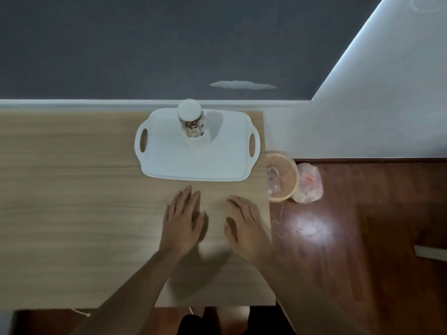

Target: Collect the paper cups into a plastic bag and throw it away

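Now both hands lie flat on the worktop (72, 189), fingers spread wide — the left hand (182, 222) and the right hand (246, 228) hold nothing. The stack of paper cups (192, 124) stands on the white tray (193, 163), past the fingertips, not touching them. A plastic bag (310, 183) sits on the floor by a basket (283, 176) — off to the right.

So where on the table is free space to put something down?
The wide bare stretch of table left of the white tray and left hand is free. The near tray half is bare too. Crowded: the cup stack at the tray's back, and under both hands.
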The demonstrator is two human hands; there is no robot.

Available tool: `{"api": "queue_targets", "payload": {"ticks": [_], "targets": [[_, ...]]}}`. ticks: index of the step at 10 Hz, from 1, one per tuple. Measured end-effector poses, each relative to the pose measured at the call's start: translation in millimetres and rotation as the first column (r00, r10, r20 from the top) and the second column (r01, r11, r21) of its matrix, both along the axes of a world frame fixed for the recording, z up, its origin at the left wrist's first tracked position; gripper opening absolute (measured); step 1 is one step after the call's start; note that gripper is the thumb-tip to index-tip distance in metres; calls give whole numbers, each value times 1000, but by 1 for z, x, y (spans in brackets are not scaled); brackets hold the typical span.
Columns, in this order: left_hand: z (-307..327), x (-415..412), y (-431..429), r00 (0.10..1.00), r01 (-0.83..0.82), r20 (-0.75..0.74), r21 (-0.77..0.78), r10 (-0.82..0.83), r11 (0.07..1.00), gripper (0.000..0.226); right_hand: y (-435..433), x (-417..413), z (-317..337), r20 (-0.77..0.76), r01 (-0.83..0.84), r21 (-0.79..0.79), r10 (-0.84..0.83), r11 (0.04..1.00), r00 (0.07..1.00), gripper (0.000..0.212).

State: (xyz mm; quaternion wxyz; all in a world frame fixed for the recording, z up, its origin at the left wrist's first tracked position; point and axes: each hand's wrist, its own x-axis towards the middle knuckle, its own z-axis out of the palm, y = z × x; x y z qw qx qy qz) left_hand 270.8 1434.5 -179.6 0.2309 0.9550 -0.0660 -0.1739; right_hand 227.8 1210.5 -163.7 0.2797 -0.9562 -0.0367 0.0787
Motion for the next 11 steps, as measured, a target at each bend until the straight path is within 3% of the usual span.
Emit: {"api": "queue_targets", "payload": {"ticks": [1,3,6,10,11], "targets": [[-19,-10,32,993,75,71,185,-89,980,73,33,-6,-16,15,60,-122,-58,991,998,62],[-46,-16,35,967,41,235,241,-100,970,76,58,-3,-47,135,172,-265,-140,949,981,67],[-70,-20,43,940,19,331,195,-84,981,80,61,-8,-65,187,232,-288,-183,929,965,72],[-69,-20,44,938,-15,344,159,-41,987,75,62,-12,-63,163,200,-292,-158,935,974,73],[-64,-23,41,921,-33,389,148,-28,988,74,61,-9,-49,84,214,-145,-203,966,976,68]]}}
